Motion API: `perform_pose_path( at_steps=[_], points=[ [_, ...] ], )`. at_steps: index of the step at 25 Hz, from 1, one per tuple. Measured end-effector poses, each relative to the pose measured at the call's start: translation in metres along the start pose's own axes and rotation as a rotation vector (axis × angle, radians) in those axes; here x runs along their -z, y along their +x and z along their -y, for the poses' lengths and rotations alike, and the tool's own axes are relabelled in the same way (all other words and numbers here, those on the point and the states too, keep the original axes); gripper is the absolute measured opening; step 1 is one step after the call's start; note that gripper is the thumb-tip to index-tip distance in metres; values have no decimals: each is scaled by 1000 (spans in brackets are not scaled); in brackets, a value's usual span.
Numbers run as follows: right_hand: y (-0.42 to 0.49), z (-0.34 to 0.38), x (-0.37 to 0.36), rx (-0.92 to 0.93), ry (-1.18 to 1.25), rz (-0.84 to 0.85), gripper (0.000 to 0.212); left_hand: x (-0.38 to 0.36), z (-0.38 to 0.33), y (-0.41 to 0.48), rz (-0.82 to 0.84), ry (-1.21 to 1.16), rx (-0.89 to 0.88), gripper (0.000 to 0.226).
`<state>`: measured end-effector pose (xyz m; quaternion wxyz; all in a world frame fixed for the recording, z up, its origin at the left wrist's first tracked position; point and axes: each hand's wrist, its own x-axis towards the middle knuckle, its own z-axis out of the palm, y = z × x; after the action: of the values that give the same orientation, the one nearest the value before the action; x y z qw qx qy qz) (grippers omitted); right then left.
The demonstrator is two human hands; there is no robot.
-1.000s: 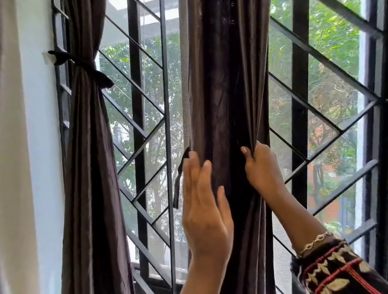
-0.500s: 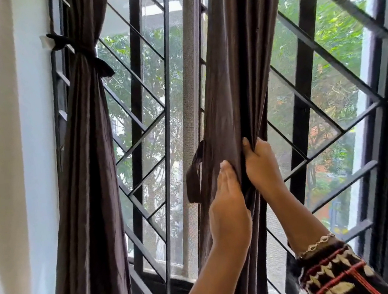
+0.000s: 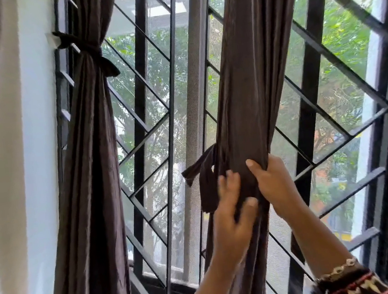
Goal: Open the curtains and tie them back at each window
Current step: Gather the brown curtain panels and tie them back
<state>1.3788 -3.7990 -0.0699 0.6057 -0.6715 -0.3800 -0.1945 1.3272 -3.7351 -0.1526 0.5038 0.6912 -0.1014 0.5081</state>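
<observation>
Head view: right hand clamps gathered curtain; left hand, fingers loose, touches tieback alongside.

Curtain now tight bundle, R hand

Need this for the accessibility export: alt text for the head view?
A person's right hand grips a gathered brown curtain at a barred window, while the motion-blurred left hand rests against it beside a loose fabric tie. To the left, a second curtain is already tied back to the wall.
</observation>
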Motion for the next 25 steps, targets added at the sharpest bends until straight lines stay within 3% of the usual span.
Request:
perform_pose_path(
  at_steps=[2,3,5,8,10,14,17,20,22,25],
  points=[
    [-1,-3,4,-11,24,13,26,11,14,2,-197,-133,203,50],
    [-2,-4,5,-16,48,31,29,15,19,8,-253,-92,284,50],
    [-3,-7,6,-23,87,62,32,19,22,23,-268,-21,374,47],
    [-4,-8,10,-36,101,75,32,23,15,42,-303,-121,323,25],
    [-4,-7,13,-18,76,68,31,26,12,51,-299,-241,326,25],
    [-4,-4,13,44,-115,33,15,24,11,63,-367,-406,300,4],
    [-8,-3,8,106,-307,-11,20,23,13,67,-316,-448,356,16],
    [-13,-1,1,132,-400,-54,23,20,8,64,-157,-703,508,48],
    [-17,0,-6,110,-442,-40,25,19,0,59,-38,-848,481,63],
    [-30,-2,-20,101,-528,4,38,15,-12,54,-2,-881,406,56]
  ],
)
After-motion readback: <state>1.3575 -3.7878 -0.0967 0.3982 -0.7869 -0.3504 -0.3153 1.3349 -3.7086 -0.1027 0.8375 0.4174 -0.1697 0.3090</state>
